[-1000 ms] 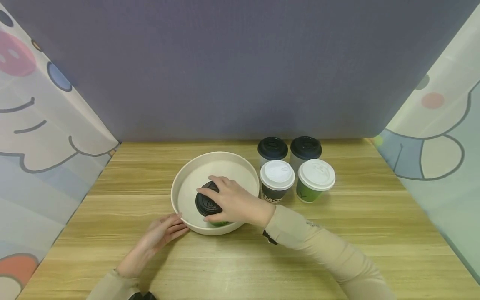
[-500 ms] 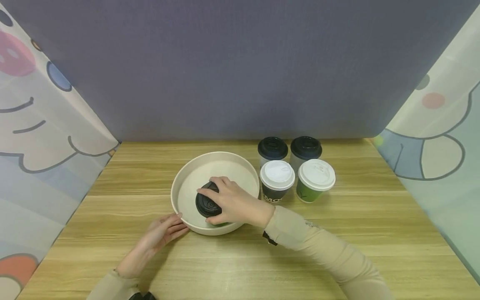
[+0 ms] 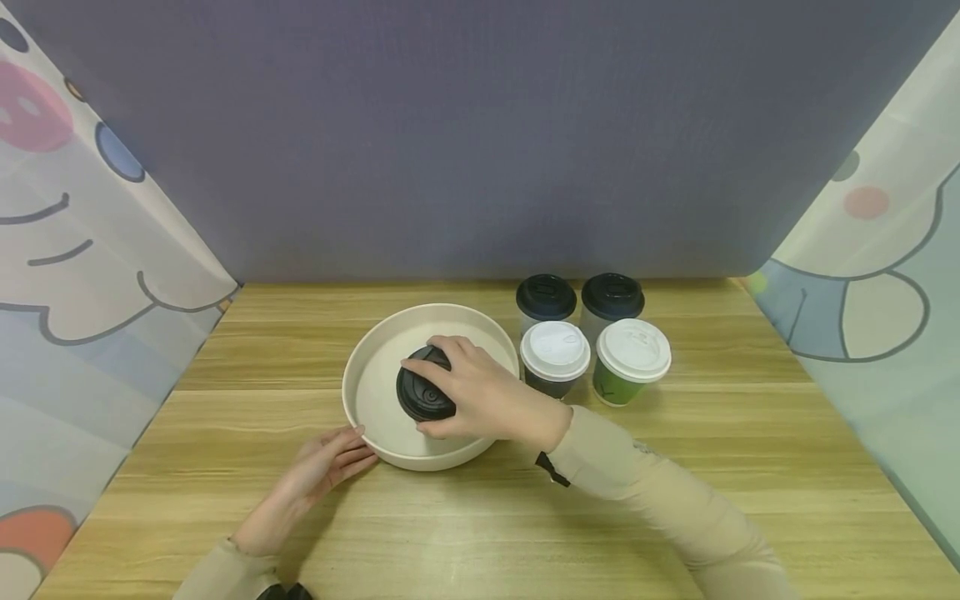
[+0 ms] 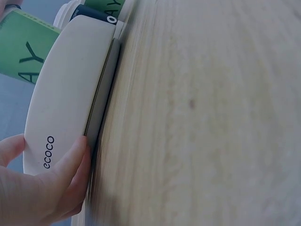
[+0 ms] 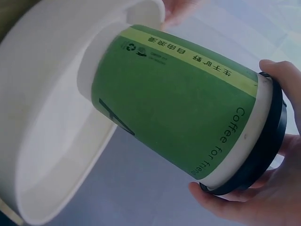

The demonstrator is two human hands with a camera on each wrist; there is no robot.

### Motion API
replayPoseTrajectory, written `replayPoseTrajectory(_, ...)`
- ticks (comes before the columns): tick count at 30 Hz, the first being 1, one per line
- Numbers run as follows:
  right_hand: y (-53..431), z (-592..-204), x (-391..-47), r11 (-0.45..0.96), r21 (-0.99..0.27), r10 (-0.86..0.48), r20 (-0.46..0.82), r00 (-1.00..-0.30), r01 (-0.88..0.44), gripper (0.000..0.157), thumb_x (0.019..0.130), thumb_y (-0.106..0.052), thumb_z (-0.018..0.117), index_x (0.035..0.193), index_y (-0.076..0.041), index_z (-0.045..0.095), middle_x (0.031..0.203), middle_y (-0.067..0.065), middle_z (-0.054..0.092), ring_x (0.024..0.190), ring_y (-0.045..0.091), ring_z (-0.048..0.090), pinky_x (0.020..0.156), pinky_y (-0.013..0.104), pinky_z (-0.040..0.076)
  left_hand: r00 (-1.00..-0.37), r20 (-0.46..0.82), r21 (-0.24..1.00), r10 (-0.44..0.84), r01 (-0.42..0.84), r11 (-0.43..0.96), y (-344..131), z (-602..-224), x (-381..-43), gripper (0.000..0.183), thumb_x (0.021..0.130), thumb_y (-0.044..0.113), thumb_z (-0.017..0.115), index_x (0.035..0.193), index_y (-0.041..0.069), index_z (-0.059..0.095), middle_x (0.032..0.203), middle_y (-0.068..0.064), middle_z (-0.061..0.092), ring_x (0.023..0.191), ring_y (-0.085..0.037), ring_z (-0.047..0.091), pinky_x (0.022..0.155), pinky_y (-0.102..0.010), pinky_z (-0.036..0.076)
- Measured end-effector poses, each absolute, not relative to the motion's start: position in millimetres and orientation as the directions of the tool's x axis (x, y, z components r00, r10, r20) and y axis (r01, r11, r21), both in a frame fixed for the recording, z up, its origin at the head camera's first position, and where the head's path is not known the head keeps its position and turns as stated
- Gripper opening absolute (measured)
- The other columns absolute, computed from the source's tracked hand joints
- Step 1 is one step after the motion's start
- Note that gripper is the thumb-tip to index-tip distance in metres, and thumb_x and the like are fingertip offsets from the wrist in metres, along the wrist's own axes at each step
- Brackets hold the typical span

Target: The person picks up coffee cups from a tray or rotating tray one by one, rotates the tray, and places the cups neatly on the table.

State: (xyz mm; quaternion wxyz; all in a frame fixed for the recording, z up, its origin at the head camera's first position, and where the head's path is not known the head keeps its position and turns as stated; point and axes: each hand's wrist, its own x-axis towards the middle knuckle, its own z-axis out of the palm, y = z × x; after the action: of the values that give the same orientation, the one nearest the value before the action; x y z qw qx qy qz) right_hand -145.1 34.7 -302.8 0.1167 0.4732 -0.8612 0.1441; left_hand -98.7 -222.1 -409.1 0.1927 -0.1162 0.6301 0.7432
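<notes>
My right hand (image 3: pixel 487 396) grips a paper coffee cup by its black lid (image 3: pixel 423 396). In the right wrist view the cup's green wall (image 5: pixel 174 103) carries printed lettering, and its white base overlaps the tray's inside; whether they touch I cannot tell. The round cream tray (image 3: pixel 386 354) lies beneath the cup on the table. At the tray's near left edge, my left hand (image 3: pixel 322 471) holds the rim. The left wrist view shows the thumb above and fingers against the lower side of the tray wall (image 4: pixel 70 84), marked "ecoco".
Right of the tray stand several lidded cups: two with black lids (image 3: pixel 546 297) behind, a dark cup with a white lid (image 3: pixel 555 350) and a green one with a white lid (image 3: pixel 633 354) in front. A grey panel (image 3: pixel 480 150) rises behind the wooden table (image 3: pixel 480 533).
My right hand has moved the black-lidded cup up and slightly right in the head view, over the tray. The left hand and tray keep their places.
</notes>
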Motion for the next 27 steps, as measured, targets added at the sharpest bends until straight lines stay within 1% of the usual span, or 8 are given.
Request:
replayPoseTrajectory(2, 38.4, -298.7, -144.6, 0.513, -0.135, -0.778, 0.343, -0.526, -0.848, 0.064, 0.074, -0.045, 0.064, 0.128, -0.016, 0.044, 0.123, 0.018, 0.039, 0.109, 0.029, 0.042, 0.093, 0.036, 0.043, -0.897, -0.424, 0.888, 0.128, -0.44, -0.138, -221.8, -409.3, -98.9, 0.06, 0.092, 0.017, 0.046, 0.131, -0.016, 0.014, 0.109, -0.017, 0.051, 0.095, -0.019, 0.057, 0.092, -0.033, 0.045)
replayPoseTrajectory(8, 51.0, -290.6, -142.4, 0.522, -0.13, -0.754, 0.392, -0.527, -0.843, 0.062, 0.074, -0.044, 0.064, 0.126, -0.016, 0.046, 0.122, 0.018, 0.041, 0.112, 0.029, 0.039, 0.096, 0.038, 0.039, -0.898, -0.417, 0.887, 0.14, -0.436, -0.151, -222.1, -408.4, -98.6, 0.062, 0.092, 0.016, 0.045, 0.131, -0.017, 0.011, 0.108, -0.016, 0.052, 0.096, -0.019, 0.056, 0.093, -0.034, 0.045)
replayPoseTrajectory(11, 58.0, -287.6, -142.1, 0.522, -0.15, -0.742, 0.404, -0.534, -0.839, 0.062, 0.074, -0.043, 0.065, 0.126, -0.015, 0.046, 0.122, 0.019, 0.04, 0.113, 0.03, 0.039, 0.094, 0.039, 0.041, -0.897, -0.417, 0.887, 0.15, -0.437, -0.149, -222.2, -408.4, -98.1, 0.061, 0.092, 0.016, 0.046, 0.131, -0.017, 0.011, 0.108, -0.015, 0.052, 0.096, -0.019, 0.056, 0.093, -0.034, 0.045)
replayPoseTrajectory(13, 63.1, -285.4, -141.9, 0.527, -0.171, -0.734, 0.403, -0.547, -0.833, 0.063, 0.073, -0.042, 0.066, 0.126, -0.015, 0.046, 0.124, 0.019, 0.038, 0.112, 0.031, 0.039, 0.091, 0.039, 0.045, -0.896, -0.417, 0.886, 0.156, -0.438, -0.149, -222.2, -408.8, -97.7, 0.061, 0.092, 0.016, 0.046, 0.131, -0.017, 0.012, 0.107, -0.014, 0.053, 0.096, -0.019, 0.056, 0.093, -0.034, 0.045)
replayPoseTrajectory(16, 71.1, -283.9, -142.4, 0.526, -0.185, -0.726, 0.41, -0.552, -0.83, 0.063, 0.073, -0.042, 0.066, 0.126, -0.013, 0.047, 0.124, 0.02, 0.038, 0.111, 0.032, 0.04, 0.088, 0.04, 0.046, -0.895, -0.416, 0.886, 0.159, -0.439, -0.152, -222.3, -408.7, -97.8, 0.06, 0.092, 0.015, 0.047, 0.131, -0.017, 0.013, 0.107, -0.015, 0.053, 0.096, -0.02, 0.056, 0.093, -0.034, 0.044)
replayPoseTrajectory(23, 88.2, -285.9, -143.2, 0.535, -0.154, -0.715, 0.442, -0.542, -0.831, 0.065, 0.07, -0.043, 0.068, 0.124, -0.011, 0.048, 0.121, 0.023, 0.039, 0.111, 0.034, 0.041, 0.091, 0.043, 0.044, -0.896, -0.414, 0.888, 0.158, -0.436, -0.147, -222.4, -409.5, -98.4, 0.06, 0.092, 0.014, 0.046, 0.131, -0.017, 0.013, 0.11, -0.018, 0.051, 0.097, -0.021, 0.056, 0.093, -0.034, 0.044)
replayPoseTrajectory(27, 97.2, -284.6, -140.6, 0.534, -0.145, -0.711, 0.457, -0.535, -0.833, 0.065, 0.07, -0.042, 0.069, 0.123, -0.011, 0.048, 0.121, 0.022, 0.039, 0.11, 0.035, 0.041, 0.09, 0.044, 0.044, -0.893, -0.427, 0.879, 0.143, -0.447, -0.165, -222.0, -408.9, -98.8, 0.06, 0.091, 0.014, 0.047, 0.131, -0.016, 0.013, 0.107, -0.016, 0.051, 0.095, -0.021, 0.057, 0.093, -0.034, 0.045)
